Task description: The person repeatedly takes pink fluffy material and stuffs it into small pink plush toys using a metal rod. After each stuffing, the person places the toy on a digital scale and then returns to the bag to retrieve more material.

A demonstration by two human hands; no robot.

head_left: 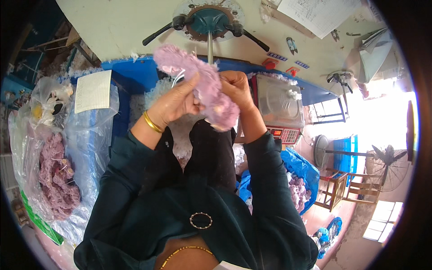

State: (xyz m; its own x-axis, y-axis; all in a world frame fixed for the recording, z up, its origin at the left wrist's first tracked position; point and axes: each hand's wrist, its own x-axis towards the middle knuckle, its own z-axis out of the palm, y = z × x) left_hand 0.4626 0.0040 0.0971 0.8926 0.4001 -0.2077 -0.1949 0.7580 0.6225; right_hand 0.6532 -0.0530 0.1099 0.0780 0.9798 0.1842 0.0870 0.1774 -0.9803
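Observation:
In front of me, above my knees, I hold a fluffy pinkish-purple plush piece (208,85), slanting from upper left to lower right. My left hand (177,102) is closed around its left side, thumb on top, with a thin white loop showing beside the thumb. At its right edge my right hand (237,87) is closed with curled fingers against the plush; part of the grip is hidden. Just beyond the plush, a thin metal pipe (210,45) comes down from a dark green fitting (209,20) with two black handles. The plush hides the pipe's lower end.
A clear bag (101,135) with purple plush pieces (56,175) stands at left, under a paper sheet (93,91). On the right are a red digital scale (279,105), a blue bag (308,180) of plush pieces and a standing fan (387,166). White fluff (157,92) lies below the machine.

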